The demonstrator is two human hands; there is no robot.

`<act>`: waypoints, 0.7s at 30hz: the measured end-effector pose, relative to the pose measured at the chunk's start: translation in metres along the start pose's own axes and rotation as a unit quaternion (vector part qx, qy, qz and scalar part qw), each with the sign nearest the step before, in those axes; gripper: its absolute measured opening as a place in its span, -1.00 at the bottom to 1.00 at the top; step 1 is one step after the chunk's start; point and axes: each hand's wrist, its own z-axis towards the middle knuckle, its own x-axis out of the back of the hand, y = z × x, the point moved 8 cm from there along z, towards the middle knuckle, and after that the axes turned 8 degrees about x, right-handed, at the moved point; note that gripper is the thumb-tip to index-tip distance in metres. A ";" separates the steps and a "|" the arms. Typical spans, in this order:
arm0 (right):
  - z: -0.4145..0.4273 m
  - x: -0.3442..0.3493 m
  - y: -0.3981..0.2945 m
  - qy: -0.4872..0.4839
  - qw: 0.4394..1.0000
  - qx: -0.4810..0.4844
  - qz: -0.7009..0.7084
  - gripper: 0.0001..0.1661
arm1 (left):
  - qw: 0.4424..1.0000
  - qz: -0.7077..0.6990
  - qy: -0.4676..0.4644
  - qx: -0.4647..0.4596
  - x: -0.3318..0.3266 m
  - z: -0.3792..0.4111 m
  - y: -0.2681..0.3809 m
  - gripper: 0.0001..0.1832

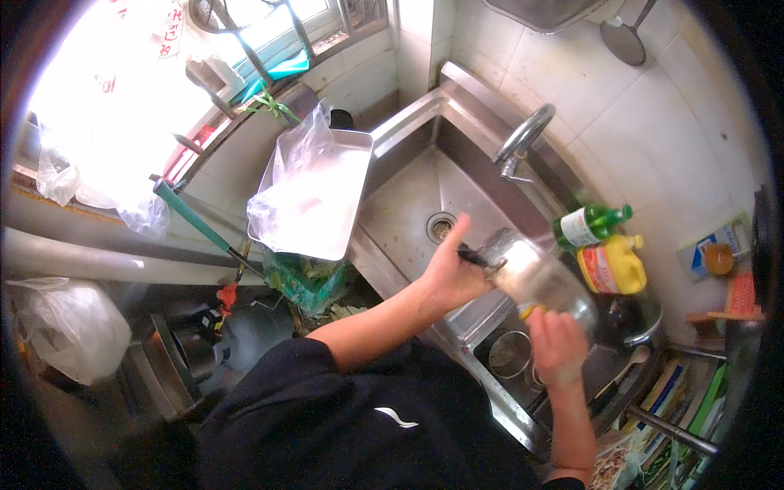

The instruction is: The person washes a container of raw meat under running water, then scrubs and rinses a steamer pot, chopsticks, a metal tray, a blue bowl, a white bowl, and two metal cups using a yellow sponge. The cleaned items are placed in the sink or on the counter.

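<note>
My left hand (450, 275) grips the black handle (473, 256) of a shiny metal pan or pot (527, 260), with the thumb raised along it. The vessel is tilted and motion-blurred over the divider of a stainless steel sink (404, 202). At the vessel's near rim my right hand (556, 343) holds a small yellow thing (525, 311), perhaps a sponge; the fingers hide most of it. Beneath the right hand, a round metal-rimmed container (510, 354) sits in the darker near basin. The drain (441, 226) shows beyond my left hand.
A chrome faucet (520, 144) rises from the sink's back edge. A green bottle (591, 225) and a yellow jug (612, 264) stand at the right. On the left, a white tray (349, 214) carries a clear plastic bag (300, 159). A wooden spoon (625, 367) lies at lower right.
</note>
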 end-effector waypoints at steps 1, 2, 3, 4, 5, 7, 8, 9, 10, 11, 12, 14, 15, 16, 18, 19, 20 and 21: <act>-0.003 -0.002 -0.013 0.012 1.000 0.012 0.004 -0.67 | 0.995 -0.048 0.083 -0.013 0.011 0.006 0.000 -0.41; -0.011 -0.010 -0.021 0.011 0.999 0.003 0.037 -0.68 | 0.993 -0.042 0.112 -0.025 0.014 0.003 -0.001 -0.50; -0.020 -0.017 -0.024 0.008 0.998 -0.009 0.062 -0.68 | 0.990 -0.033 0.136 -0.031 0.014 0.001 -0.005 -0.59; -0.026 -0.018 -0.027 0.026 0.993 -0.004 0.113 -0.65 | 0.986 -0.023 0.161 -0.034 0.017 -0.003 -0.008 -0.68; -0.033 -0.017 -0.027 0.041 0.986 -0.006 0.162 -0.61 | 0.987 0.008 0.157 -0.039 0.021 -0.006 -0.011 -0.66; -0.052 -0.020 -0.007 0.050 0.956 -0.146 0.250 -0.51 | 0.981 0.060 0.177 -0.048 0.031 -0.010 -0.014 -0.60; -0.055 -0.019 0.008 0.059 0.941 -0.211 0.256 -0.47 | 0.987 0.057 0.140 -0.058 0.041 -0.004 -0.012 -0.58; -0.052 -0.022 0.023 0.067 0.900 -0.301 0.308 -0.37 | 0.987 0.090 0.120 -0.054 0.046 -0.002 -0.014 -0.56; -0.046 -0.031 0.028 0.072 0.908 -0.293 0.290 -0.23 | 0.981 0.118 0.134 -0.075 0.042 -0.003 -0.020 -0.57; -0.041 -0.048 0.025 0.048 0.902 -0.304 0.304 -0.16 | 0.972 0.149 0.149 -0.102 0.037 -0.005 -0.022 -0.57; -0.034 -0.068 0.021 0.072 0.903 -0.276 0.321 -0.15 | 0.970 0.173 0.136 -0.107 0.041 0.000 -0.025 -0.58; -0.018 -0.083 0.027 0.110 0.918 -0.250 0.289 -0.24 | 0.960 0.217 0.116 -0.129 0.054 0.009 -0.021 -0.61; -0.019 -0.092 0.050 0.107 0.910 -0.289 0.276 -0.29 | 0.953 0.218 0.176 -0.115 0.044 -0.004 -0.018 -0.63; -0.017 -0.105 0.072 0.106 0.901 -0.324 0.267 -0.33 | 0.950 0.226 0.175 -0.127 0.036 -0.011 -0.009 -0.63; -0.068 -0.154 0.123 0.203 0.867 -0.412 0.195 -0.42 | 0.940 0.256 0.167 -0.154 0.037 -0.023 0.011 -0.61; -0.084 -0.174 0.138 0.176 0.865 -0.440 0.164 -0.51 | 0.932 0.274 0.154 -0.181 0.042 -0.025 0.024 -0.60; -0.113 -0.205 0.152 0.218 0.781 -0.531 0.246 -0.59 | 0.928 0.266 0.176 -0.194 0.049 -0.025 0.031 -0.60; -0.087 -0.189 0.149 0.240 0.785 -0.508 0.261 -0.60 | 0.922 0.256 0.189 -0.223 0.051 -0.029 0.040 -0.63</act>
